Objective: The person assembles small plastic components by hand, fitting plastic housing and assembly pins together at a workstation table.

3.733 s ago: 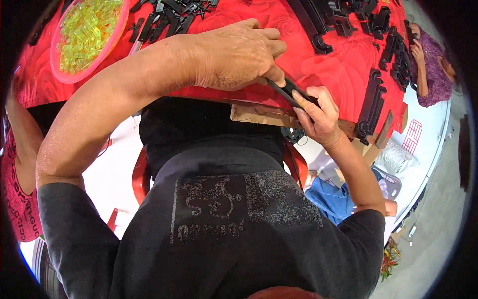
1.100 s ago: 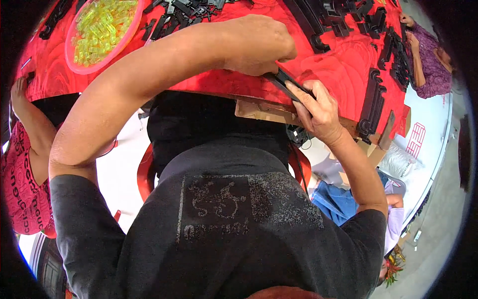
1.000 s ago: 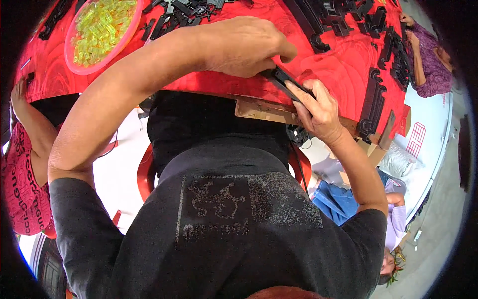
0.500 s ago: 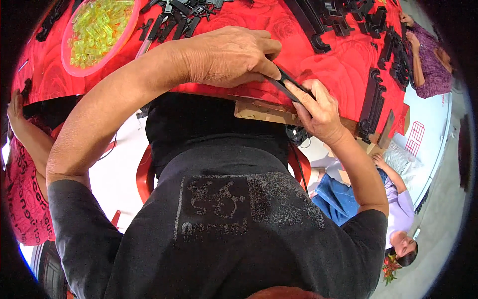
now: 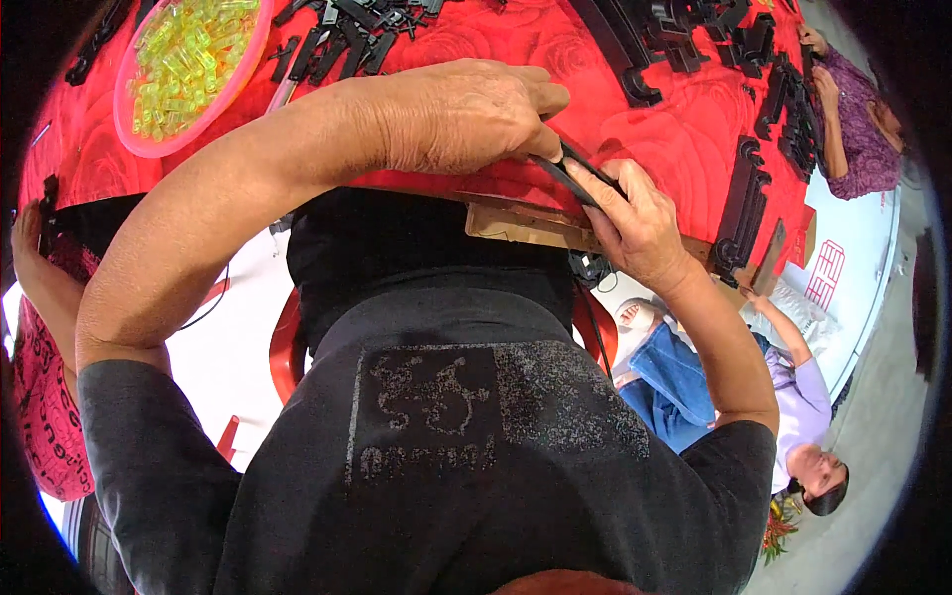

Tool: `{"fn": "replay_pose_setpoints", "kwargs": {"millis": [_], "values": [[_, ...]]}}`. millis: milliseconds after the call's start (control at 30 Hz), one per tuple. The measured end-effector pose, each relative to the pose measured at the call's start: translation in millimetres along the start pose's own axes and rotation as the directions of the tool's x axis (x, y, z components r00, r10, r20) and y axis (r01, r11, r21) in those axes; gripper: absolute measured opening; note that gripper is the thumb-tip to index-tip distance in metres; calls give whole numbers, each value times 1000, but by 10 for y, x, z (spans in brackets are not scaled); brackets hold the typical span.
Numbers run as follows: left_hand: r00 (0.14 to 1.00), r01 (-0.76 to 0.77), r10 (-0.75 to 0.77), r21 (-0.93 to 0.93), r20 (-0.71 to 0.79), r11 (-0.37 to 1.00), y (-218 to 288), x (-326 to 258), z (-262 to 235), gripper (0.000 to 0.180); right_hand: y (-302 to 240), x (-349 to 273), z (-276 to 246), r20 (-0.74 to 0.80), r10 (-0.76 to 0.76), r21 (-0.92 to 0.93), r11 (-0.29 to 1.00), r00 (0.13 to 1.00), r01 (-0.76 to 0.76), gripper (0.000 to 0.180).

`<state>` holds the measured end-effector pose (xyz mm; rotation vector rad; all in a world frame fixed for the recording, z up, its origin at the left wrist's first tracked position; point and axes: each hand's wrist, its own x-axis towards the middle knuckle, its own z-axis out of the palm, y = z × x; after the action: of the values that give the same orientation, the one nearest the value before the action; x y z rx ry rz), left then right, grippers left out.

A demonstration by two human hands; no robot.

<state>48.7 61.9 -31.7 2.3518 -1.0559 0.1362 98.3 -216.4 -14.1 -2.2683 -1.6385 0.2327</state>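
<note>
A long, narrow black plastic piece (image 5: 575, 161) is held slantwise between my two hands at the table's near edge. My left hand (image 5: 471, 117) reaches over from the left, its thumb and fingers closed at the piece's upper end. Wrapped round the lower end is my right hand (image 5: 635, 218), with the index finger stretched along the piece. My fingers hide much of it, so its exact kind cannot be made out. Beyond it lies a red rose-patterned tablecloth (image 5: 476, 50).
At the upper left stands a pink-rimmed basin (image 5: 159, 149) of yellow-green clear plastic parts. Small black parts (image 5: 342, 40) lie behind my left arm, longer black parts (image 5: 742, 208) along the right edge. People sit at the left, far right and lower right.
My left elbow has swung outward to the left and slightly down, and the left hand has shifted slightly right along the black piece. My right hand has stayed nearly still.
</note>
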Motion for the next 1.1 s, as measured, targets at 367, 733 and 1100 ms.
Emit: {"fn": "replay_pose_setpoints", "kwargs": {"millis": [367, 733, 1100], "values": [[997, 13, -19, -85, -74, 996, -29, -83, 33, 23, -23, 45, -43, 33, 3, 7, 1000, 999, -4, 57], [993, -17, -2, -159, -119, 987, -57, -122, 33, 21, -51, 68, -80, 76, 27, -19, 1000, 997, -25, 60], [987, -6, -19, -153, -162, 988, -36, -156, 74, 18, -50, 78, -75, 93, 35, -19, 999, 995, -33, 62]]}}
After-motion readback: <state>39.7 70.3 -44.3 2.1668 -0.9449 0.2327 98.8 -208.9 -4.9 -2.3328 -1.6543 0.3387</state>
